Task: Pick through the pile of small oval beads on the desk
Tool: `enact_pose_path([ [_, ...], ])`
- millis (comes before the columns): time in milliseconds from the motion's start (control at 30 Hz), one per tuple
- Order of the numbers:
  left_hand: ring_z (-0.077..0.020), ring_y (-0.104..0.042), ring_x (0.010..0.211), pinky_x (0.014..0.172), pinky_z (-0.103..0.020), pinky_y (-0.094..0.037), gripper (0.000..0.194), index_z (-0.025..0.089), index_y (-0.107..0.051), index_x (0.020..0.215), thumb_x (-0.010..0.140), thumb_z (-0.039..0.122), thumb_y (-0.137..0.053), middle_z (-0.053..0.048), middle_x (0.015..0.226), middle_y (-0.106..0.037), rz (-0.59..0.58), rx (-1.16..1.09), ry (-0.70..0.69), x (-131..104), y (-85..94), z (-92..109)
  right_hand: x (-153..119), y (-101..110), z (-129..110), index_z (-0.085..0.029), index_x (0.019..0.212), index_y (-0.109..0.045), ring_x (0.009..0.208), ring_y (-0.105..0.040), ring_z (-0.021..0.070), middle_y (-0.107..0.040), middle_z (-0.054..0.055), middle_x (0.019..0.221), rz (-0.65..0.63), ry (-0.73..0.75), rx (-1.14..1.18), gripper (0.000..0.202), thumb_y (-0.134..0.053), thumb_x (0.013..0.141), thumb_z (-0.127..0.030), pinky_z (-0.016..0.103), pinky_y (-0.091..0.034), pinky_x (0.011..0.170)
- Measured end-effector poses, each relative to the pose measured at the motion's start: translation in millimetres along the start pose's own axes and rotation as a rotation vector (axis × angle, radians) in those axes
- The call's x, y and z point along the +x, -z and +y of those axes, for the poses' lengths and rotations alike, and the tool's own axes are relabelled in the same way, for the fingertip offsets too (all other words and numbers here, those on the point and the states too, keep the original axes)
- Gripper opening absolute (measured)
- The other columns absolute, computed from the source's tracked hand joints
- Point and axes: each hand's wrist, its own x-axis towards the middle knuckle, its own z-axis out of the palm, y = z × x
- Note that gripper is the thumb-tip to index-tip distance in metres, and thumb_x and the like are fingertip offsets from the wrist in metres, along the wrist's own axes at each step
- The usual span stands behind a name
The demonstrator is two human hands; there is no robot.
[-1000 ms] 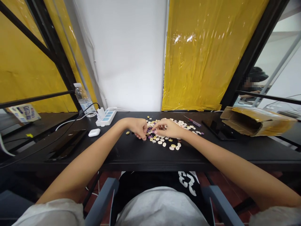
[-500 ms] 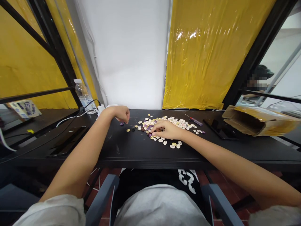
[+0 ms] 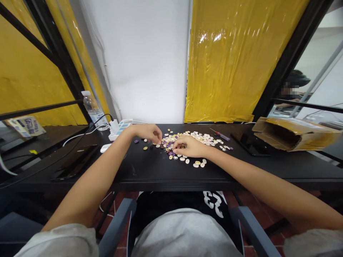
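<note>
A heap of small oval button-like pieces (image 3: 205, 138), mostly white with some yellow, purple and brown ones, lies spread on the black table (image 3: 158, 171). My right hand (image 3: 189, 146) rests over the near left side of the heap, thumb and fingers drawn together in a pinch; what lies between the fingertips is hidden. At the heap's left edge is my left hand (image 3: 152, 134), palm down with bent fingers closed toward the thumb. Anything in its fingertips is too small to make out. Left of the heap lie a yellow piece (image 3: 145, 148) and a purple piece (image 3: 136, 141).
A screwdriver (image 3: 222, 135) lies behind the heap, with a dark phone-like slab (image 3: 250, 144) and an open cardboard box (image 3: 297, 134) to its right. On the left stand a power strip (image 3: 122, 127), a water bottle (image 3: 93, 110) and cables. Another person (image 3: 293, 85) is at far right.
My left hand has moved right, from beside the loose pieces to the heap's left edge. My right hand stays at nearly the same spot in the heap.
</note>
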Motion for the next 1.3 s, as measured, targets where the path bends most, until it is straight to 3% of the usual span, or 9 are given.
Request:
enact_pose_path([
  [200,-0.0155,-0.066,0.074,0.067,-0.024,-0.046,0.020,0.019,-0.072,0.087,0.068,0.025,-0.072,-0.001,0.079,-0.074,-0.117,-0.156,-0.205,16.4,-26.2,24.1,0.7,-4.6,-0.9,-0.020,0.081,-0.073,0.069,-0.057,0.0154,-0.067,0.003,0.074,-0.006,0.062,-0.084,0.006,-0.071,0.080,-0.025,0.030,-0.043,0.074],
  [367,-0.0141,-0.064,0.068,0.063,-0.023,-0.045,0.020,0.019,-0.074,0.086,0.067,0.023,-0.074,0.000,0.074,-0.073,-0.123,-0.135,-0.227,19.5,-31.4,26.2,1.7,-6.8,-3.7,-0.019,0.072,-0.066,0.071,-0.057,0.0160,-0.067,0.002,0.075,0.002,0.067,-0.106,0.008,-0.068,0.079,-0.017,0.030,-0.042,0.075],
  [567,-0.0127,-0.060,0.063,0.058,-0.022,-0.041,0.021,0.015,-0.072,0.085,0.064,0.021,-0.073,0.001,0.068,-0.069,-0.109,-0.104,-0.216,20.8,-33.1,26.7,0.3,-4.8,-2.0,-0.018,0.076,-0.062,0.070,-0.055,0.0150,-0.063,0.000,0.070,0.075,0.061,-0.128,0.007,-0.062,0.079,-0.012,0.028,-0.041,0.072],
  [733,-0.0146,-0.060,0.066,0.061,-0.024,-0.043,0.021,0.014,-0.069,0.086,0.067,0.021,-0.067,-0.001,0.071,-0.069,-0.121,-0.033,-0.171,21.4,-35.4,30.4,-0.5,-1.7,2.6,-0.018,0.079,-0.059,0.069,-0.056,0.0136,-0.063,0.000,0.074,0.157,-0.021,-0.170,0.004,-0.060,0.078,-0.014,0.024,-0.039,0.065],
  [967,-0.0126,-0.057,0.062,0.058,-0.023,-0.041,0.014,0.015,-0.069,0.081,0.069,0.020,-0.066,0.000,0.067,-0.067,-0.087,0.014,-0.163,21.6,-34.3,30.8,0.1,0.8,3.2,-0.019,0.082,-0.063,0.063,-0.061,0.0131,-0.068,-0.001,0.070,0.278,-0.257,-0.133,0.004,-0.059,0.080,-0.019,0.023,-0.039,0.058],
  [1167,-0.0112,-0.057,0.063,0.059,-0.022,-0.042,0.015,0.016,-0.070,0.083,0.075,0.028,-0.071,-0.001,0.070,-0.067,-0.119,-0.111,-0.297,14.8,-32.3,37.6,0.9,2.2,8.9,-0.018,0.084,-0.067,0.064,-0.062,0.0137,-0.070,0.001,0.072,0.322,-0.276,-0.128,0.007,-0.062,0.080,-0.019,0.024,-0.041,0.060],
  [1300,-0.0110,-0.055,0.059,0.057,-0.023,-0.042,0.023,0.016,-0.071,0.083,0.069,0.032,-0.079,0.000,0.066,-0.065,-0.165,-0.145,-0.359,15.1,-40.6,46.4,1.5,2.5,12.1,-0.019,0.087,-0.073,0.065,-0.062,0.0144,-0.071,0.002,0.073,0.322,-0.284,-0.156,0.012,-0.063,0.080,-0.020,0.024,-0.042,0.061],
])
